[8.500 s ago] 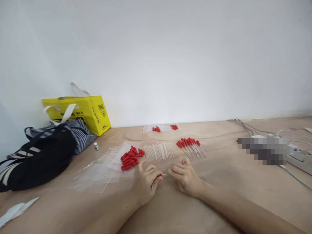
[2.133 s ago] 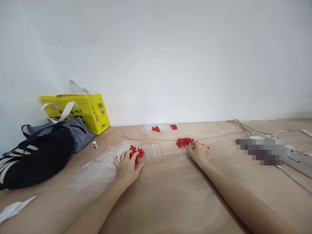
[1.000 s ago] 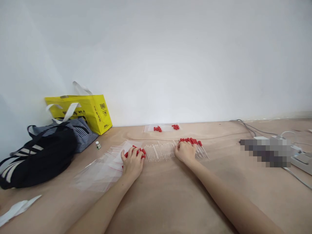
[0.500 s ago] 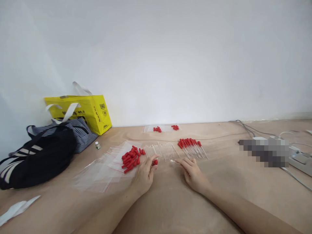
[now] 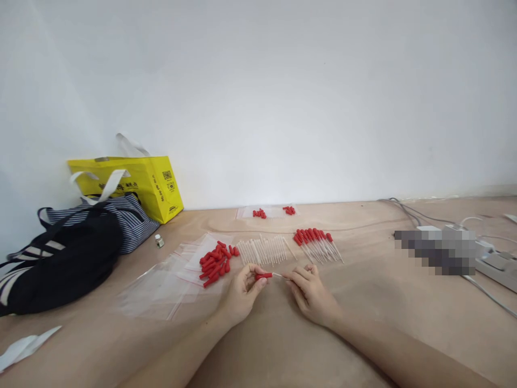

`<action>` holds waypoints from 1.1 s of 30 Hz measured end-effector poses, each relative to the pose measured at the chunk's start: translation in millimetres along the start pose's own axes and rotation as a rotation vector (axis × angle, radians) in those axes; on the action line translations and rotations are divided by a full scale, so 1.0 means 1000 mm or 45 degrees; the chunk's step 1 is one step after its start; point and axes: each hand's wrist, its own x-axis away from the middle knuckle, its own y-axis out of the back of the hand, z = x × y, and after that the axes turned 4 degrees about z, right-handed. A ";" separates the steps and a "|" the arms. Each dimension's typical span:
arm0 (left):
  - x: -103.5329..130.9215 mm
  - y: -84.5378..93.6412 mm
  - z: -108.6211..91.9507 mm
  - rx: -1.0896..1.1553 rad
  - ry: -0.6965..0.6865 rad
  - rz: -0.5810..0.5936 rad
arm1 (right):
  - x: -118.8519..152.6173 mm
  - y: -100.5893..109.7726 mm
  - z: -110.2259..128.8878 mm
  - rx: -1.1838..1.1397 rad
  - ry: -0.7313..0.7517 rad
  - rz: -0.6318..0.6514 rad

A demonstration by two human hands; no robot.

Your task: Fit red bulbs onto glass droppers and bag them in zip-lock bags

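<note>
Two parts in hand: one red bulb and one thin clear tube, held end to end over the tabletop, on the near side of the rows.
Left hand: narrow; thumb and fingers pinch the bulb, its mouth facing right.
Right hand: narrow; fingertips grip the tube, other fingers curled in.
Joint: tube end at the bulb's mouth; whether it has entered cannot be told.
Sound practice: judged a push fit; keep both parts in one line, grip the tube close to its end, press with a slight twist. Sideways load could bend or crack it.
Loose bulbs: heaped by the clear bags.
Loose tubes: rowed between heap and bulb-tipped tubes.
</note>
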 end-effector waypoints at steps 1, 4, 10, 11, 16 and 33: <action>0.000 0.000 0.000 0.008 0.006 -0.004 | 0.000 0.000 0.001 -0.001 0.006 -0.003; 0.002 0.000 0.000 -0.088 -0.001 0.011 | 0.001 -0.002 0.005 -0.019 0.017 -0.015; 0.006 -0.001 -0.005 -0.475 -0.087 0.036 | 0.001 -0.002 0.011 0.041 0.076 -0.041; 0.006 -0.001 -0.006 -0.523 -0.112 0.020 | 0.001 -0.001 0.011 0.062 0.094 -0.044; 0.009 -0.001 -0.010 -0.834 -0.291 -0.035 | 0.000 0.003 0.005 0.194 0.203 -0.095; 0.014 -0.004 -0.009 -1.064 -0.494 0.053 | -0.006 -0.003 0.008 0.263 0.352 -0.141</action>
